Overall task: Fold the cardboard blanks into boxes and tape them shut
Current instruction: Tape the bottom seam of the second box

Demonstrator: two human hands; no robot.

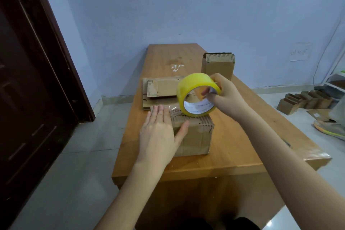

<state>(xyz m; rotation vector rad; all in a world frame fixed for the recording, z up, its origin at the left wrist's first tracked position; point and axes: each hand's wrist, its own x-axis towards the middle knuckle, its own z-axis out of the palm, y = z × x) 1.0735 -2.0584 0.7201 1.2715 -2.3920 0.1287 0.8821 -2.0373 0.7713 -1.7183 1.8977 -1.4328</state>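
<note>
A folded cardboard box (196,138) stands near the front of the wooden table (233,155). My left hand (160,132) lies flat with straight fingers on the box's top left, pressing a strip of clear tape down. My right hand (225,97) grips a yellow tape roll (196,95), fingers through its core, held just above the box's far top edge. The tape runs from the roll to under my left fingers. Behind the box lies a stack of flat cardboard blanks (160,91). A finished upright box (218,65) stands at the back right.
Several folded boxes (302,101) sit on the floor at the right, beside a shoe (330,129). A dark door (31,80) fills the left side. Scraps of tape (175,67) stick to the far tabletop.
</note>
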